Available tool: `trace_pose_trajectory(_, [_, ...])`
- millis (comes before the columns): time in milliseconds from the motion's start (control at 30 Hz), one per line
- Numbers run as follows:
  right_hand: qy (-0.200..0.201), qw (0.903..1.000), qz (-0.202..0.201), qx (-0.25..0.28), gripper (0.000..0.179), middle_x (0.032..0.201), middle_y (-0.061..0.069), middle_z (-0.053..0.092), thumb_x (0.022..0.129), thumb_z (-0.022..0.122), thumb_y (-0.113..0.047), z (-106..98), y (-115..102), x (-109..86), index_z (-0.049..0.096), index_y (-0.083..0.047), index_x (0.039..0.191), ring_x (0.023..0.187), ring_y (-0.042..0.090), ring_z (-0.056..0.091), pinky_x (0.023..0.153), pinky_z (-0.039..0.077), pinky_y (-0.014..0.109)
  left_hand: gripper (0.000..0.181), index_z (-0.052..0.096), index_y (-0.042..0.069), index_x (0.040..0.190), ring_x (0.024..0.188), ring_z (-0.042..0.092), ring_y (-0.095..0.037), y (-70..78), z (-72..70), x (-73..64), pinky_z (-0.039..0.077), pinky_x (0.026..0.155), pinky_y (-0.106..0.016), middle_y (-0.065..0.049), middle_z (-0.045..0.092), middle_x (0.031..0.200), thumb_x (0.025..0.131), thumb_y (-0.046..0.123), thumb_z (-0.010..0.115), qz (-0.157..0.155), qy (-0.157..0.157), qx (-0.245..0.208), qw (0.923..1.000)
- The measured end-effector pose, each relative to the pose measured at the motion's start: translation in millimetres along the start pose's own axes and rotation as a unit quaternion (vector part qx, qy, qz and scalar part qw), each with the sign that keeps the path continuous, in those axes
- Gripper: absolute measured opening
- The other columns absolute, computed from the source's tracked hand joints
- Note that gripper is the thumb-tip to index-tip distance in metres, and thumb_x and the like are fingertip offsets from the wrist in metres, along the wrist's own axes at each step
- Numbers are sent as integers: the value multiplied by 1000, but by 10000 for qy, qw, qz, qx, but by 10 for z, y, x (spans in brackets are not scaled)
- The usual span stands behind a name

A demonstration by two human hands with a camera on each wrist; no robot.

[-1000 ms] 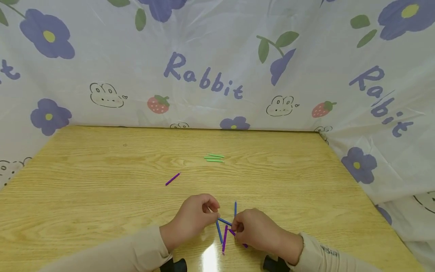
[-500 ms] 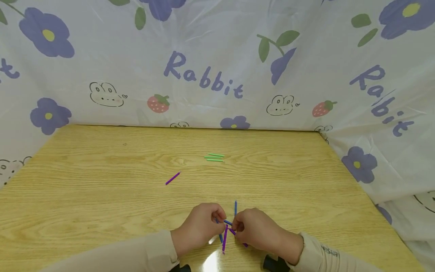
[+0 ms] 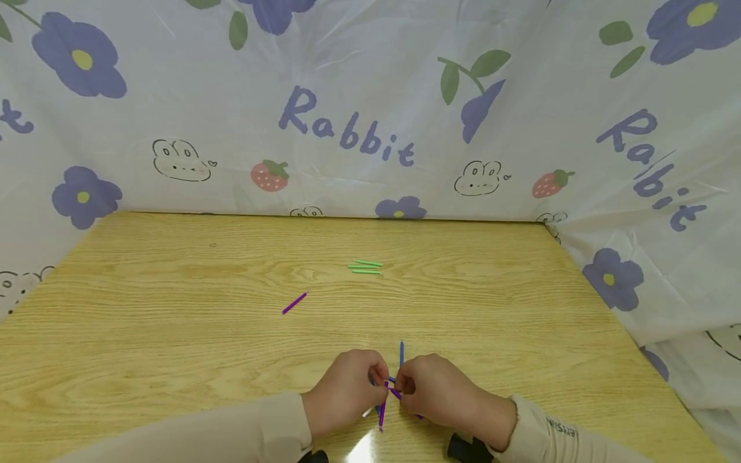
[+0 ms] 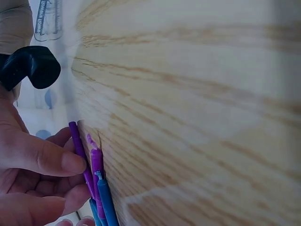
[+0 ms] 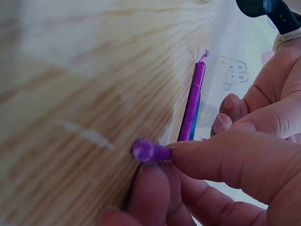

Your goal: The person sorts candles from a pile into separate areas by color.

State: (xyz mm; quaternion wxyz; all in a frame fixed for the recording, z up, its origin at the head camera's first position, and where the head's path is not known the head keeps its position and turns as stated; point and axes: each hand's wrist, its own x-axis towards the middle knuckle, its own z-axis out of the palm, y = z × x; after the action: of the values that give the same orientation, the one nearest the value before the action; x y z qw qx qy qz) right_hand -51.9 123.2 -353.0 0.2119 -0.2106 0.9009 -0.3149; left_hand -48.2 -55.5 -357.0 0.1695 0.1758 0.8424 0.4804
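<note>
My right hand (image 3: 440,392) pinches a thin purple candle (image 5: 157,153) between thumb and fingers, close to the wooden table. Just left of it, my left hand (image 3: 347,392) has its curled fingertips at a slanting blue candle (image 3: 392,379). That hand covers much of the contact, so I cannot tell whether it grips the candle. Between the hands lies another purple candle (image 3: 382,415), its wick toward me, beside a blue candle (image 4: 108,202) partly covered by the left hand. One more blue candle (image 3: 402,354) points away from the right fingertips.
Three green candles (image 3: 366,267) lie together farther back on the table (image 3: 492,289). A lone purple candle (image 3: 294,303) rests left of them. A printed cloth (image 3: 347,77) hangs behind the table and along its sides.
My left hand has moved right and slightly toward me, close up to the right fingertips, covering more of the blue candles. The right hand stays in place with its purple candle.
</note>
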Motion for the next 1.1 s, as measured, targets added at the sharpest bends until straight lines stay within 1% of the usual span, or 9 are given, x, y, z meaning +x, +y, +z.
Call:
trace_pose_trajectory(333, [-16, 9998, 34, -177, 13, 65, -7, 59, 76, 70, 3, -9, 2, -3, 66, -9, 80, 54, 8, 50, 53, 42, 23, 15, 58, 4, 77, 60, 48, -10, 13, 48, -4, 41, 54, -21, 2, 54, 67, 74, -9, 66, -210, -58, 64, 9997])
trace_pose_trajectory(467, [7, 9995, 20, -315, 13, 66, -8, 59, 76, 71, 2, -18, 11, -2, 66, -10, 79, 55, 7, 48, 53, 42, 23, 17, 57, 5, 74, 60, 48, -8, 12, 70, -3, 41, 54, -21, 3, 54, 64, 74, -8, 68, -183, -43, 222, 9996])
trace_pose_trajectory(633, [60, 9993, -78, -359, 15, 66, -7, 58, 76, 71, 2, -27, 21, -8, 64, -12, 75, 52, 7, 47, 49, 40, 23, 20, 57, 7, 71, 58, 48, -7, 14, 88, -9, 40, 53, -21, 4, 54, 62, 73, -8, 69, -192, -38, 366, 9991])
trace_pose_trajectory(800, [97, 9990, -43, -438, 15, 65, -9, 56, 75, 71, 0, -56, 33, -16, 64, -13, 74, 55, 7, 47, 51, 41, 23, 21, 56, 9, 70, 58, 46, -7, 16, 92, -15, 39, 53, -21, 4, 52, 62, 74, -5, 72, -230, -73, 529, 9983])
trace_pose_trajectory(867, [115, 9989, -5, -450, 13, 66, -9, 57, 75, 71, 0, -78, 35, -20, 65, -12, 76, 55, 6, 48, 52, 42, 23, 23, 55, 9, 70, 57, 45, -7, 17, 100, -18, 38, 52, -21, 4, 51, 61, 75, -3, 73, -227, -93, 590, 9980])
trace_pose_trajectory(900, [131, 9988, 3, -465, 11, 66, -9, 57, 75, 70, -1, -90, 35, -24, 66, -11, 77, 53, 7, 49, 56, 43, 25, 23, 54, 10, 69, 56, 45, -7, 18, 105, -19, 37, 51, -21, 4, 51, 60, 75, -2, 73, -236, -112, 613, 9978])
trace_pose_trajectory(933, [135, 9990, 12, -435, 11, 67, -8, 58, 76, 70, -1, -103, 35, -26, 67, -11, 78, 52, 7, 50, 57, 44, 25, 24, 53, 10, 69, 55, 44, -7, 19, 109, -19, 37, 51, -21, 4, 50, 60, 75, -2, 73, -251, -129, 638, 9976])
trace_pose_trajectory(1100, [223, 9993, -63, -291, 9, 68, -5, 59, 77, 67, 1, -178, 21, -33, 68, -6, 82, 50, 9, 53, 54, 46, 26, 24, 53, 11, 68, 52, 42, -7, 24, 120, -18, 35, 48, -21, 5, 48, 58, 74, -2, 73, -247, -165, 888, 9956])
